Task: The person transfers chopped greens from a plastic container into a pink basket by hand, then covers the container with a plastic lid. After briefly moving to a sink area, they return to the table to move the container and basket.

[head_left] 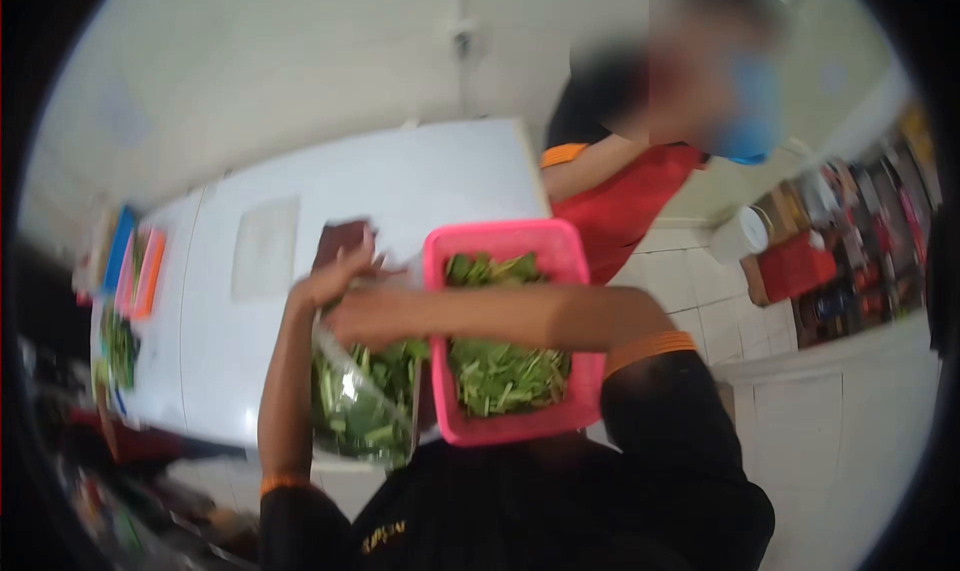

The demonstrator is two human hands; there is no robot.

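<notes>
A clear plastic bag full of cut leafy greens stands at the table's front edge. At its top, my right hand is closed, apparently around the bag's mouth, with the fingertips hidden. Just beyond it, my left hand has its fingers stretched apart close to the right hand. To the right of the bag is a pink plastic basket holding chopped greens, and my right forearm crosses over it. A dark brown item lies on the table behind my left hand.
The white table carries a pale flat sheet, an orange-and-pink tray and a bunch of greens at left. A co-worker in a red apron stands at the right end. Beyond are a white bucket and loaded shelves.
</notes>
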